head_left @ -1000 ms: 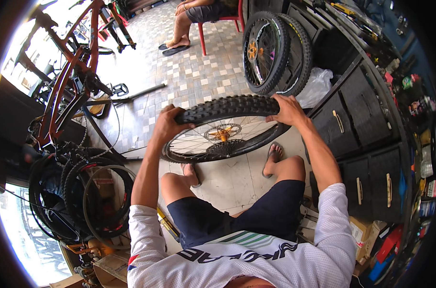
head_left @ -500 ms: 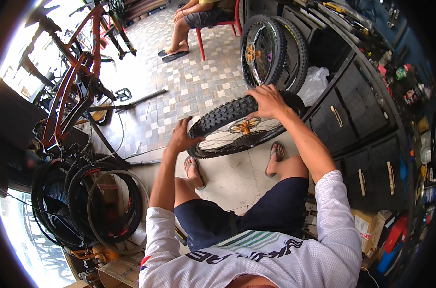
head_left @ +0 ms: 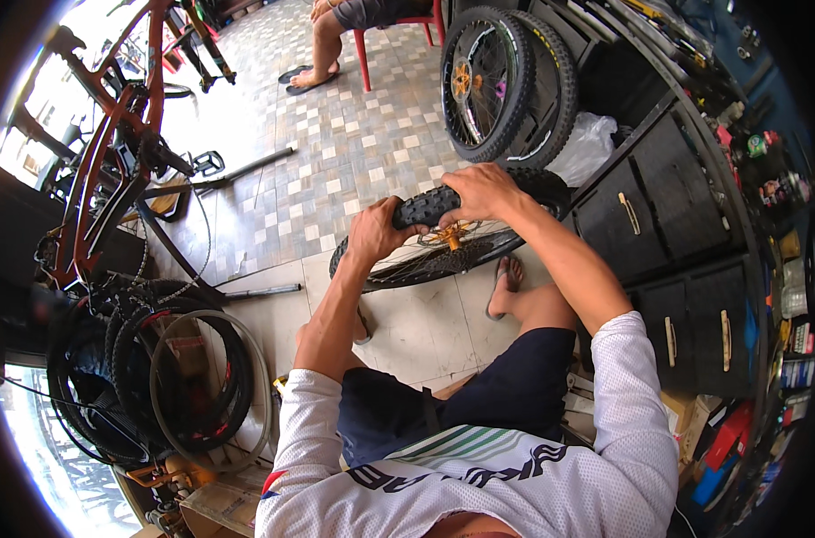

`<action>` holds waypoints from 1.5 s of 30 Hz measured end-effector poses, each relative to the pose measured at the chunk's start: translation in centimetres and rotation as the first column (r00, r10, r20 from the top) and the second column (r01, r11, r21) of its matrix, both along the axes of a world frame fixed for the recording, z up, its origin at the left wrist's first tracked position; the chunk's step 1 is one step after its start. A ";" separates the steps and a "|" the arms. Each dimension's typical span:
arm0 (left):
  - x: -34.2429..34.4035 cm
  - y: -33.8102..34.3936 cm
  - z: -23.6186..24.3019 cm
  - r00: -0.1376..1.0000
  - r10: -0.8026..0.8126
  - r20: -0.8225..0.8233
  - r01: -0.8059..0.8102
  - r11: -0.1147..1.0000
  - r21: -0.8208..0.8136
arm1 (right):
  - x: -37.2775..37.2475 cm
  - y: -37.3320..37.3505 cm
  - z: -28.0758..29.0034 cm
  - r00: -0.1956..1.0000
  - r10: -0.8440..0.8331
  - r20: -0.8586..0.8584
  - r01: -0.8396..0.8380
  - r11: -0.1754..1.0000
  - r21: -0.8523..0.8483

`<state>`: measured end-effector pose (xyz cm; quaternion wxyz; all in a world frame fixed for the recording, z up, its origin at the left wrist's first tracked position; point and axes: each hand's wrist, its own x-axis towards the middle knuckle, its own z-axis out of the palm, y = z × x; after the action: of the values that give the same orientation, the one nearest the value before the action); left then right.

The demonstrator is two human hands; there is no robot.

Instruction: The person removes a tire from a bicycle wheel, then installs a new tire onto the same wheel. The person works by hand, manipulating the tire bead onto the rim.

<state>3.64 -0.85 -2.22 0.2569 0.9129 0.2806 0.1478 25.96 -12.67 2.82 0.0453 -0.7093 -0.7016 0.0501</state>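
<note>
1. White mesh covers the person's shirt [head_left: 479, 480], with green stripes and dark lettering on the chest; below it are dark navy shorts [head_left: 461, 386].
2. Left hand [head_left: 374, 231]: partly curled, fingers over the top of the tyre and thumb on the inner side, gripping it.
3. Right hand [head_left: 484, 191]: also half closed around the tyre, a little farther along, the thumb pointing toward the left hand; a short stretch of knobbly tread shows between the two.
4. Held by both hands, the bicycle wheel [head_left: 418, 209] is tilted in front of the knees, above pale floor tiles [head_left: 407, 323]. Its gold hub [head_left: 453, 237] and dark sprockets [head_left: 452, 260] face the person. Whether its lower edge touches the floor, I cannot tell.
5. On the right is a black drawer cabinet [head_left: 694, 179] with pale handles; on the left, a cluster of loose tyres and rims [head_left: 167, 377].
6. Beyond the wheel, a clear plastic bag [head_left: 587, 154] lies near two more wheels [head_left: 520, 85] leaning together.
7. Farther left is an orange-brown bike frame [head_left: 155, 72].
8. Farthest, on patterned tiles [head_left: 336, 179], another person [head_left: 327, 45] in sandals sits on a red chair [head_left: 364, 63].
</note>
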 end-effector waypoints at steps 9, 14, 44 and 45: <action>0.8 0.1 -0.5 0.984 0.030 -0.177 -0.056 0.988 -0.144 | 0.0 0.6 0.2 0.996 -0.087 -0.034 0.080 0.984 -0.161; -0.1 1.2 -1.3 0.993 -0.107 0.046 0.112 0.986 -0.121 | 2.1 0.0 -0.2 0.977 0.058 -0.204 -0.079 0.992 -0.094; -8.8 6.2 4.3 0.997 -0.077 0.004 0.077 0.996 -0.049 | 7.5 -5.5 -8.9 0.920 -0.110 -0.376 0.218 0.941 0.260; -9.9 6.8 4.5 0.998 -0.055 0.027 0.056 0.997 -0.058 | 6.6 -4.9 -7.3 0.908 -0.131 -0.398 0.221 0.957 0.188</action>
<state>-6.25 5.97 2.23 0.2910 0.9105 0.2561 0.1440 32.53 -17.61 -4.49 0.2663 -0.7367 -0.6132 0.1015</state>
